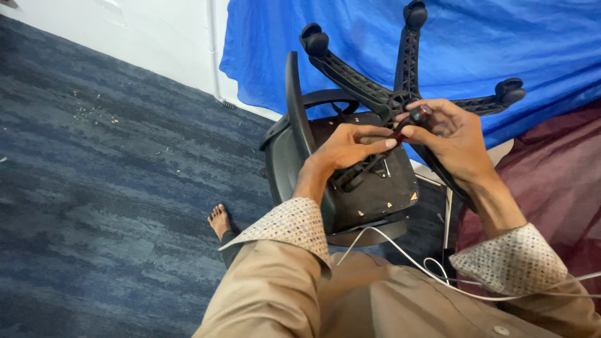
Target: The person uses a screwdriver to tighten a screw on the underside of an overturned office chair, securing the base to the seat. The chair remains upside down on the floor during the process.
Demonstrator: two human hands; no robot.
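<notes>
Overhead, one black office chair (350, 181) is lying upturned on the blue carpet (106, 188), its star base (400, 81) sticking up; three ribbed plastic legs are showing, each ending in a round caster, and any further legs are hiding behind the hands. The left hand (350, 147) is pinching, fingers closed, a thin dark tool shaft just below the base hub. The right hand (454, 138) is curling shut around the small red-and-black tool (418, 116) right at the hub; its tip is too small to make out. The chair's underside is looking scuffed and flat, with one curved armrest beside it. One white cable (432, 269) is trailing under the chair across tan trousers. One bare foot (219, 220) is resting left of the chair. Blue cloth (501, 44) is hanging behind it.
</notes>
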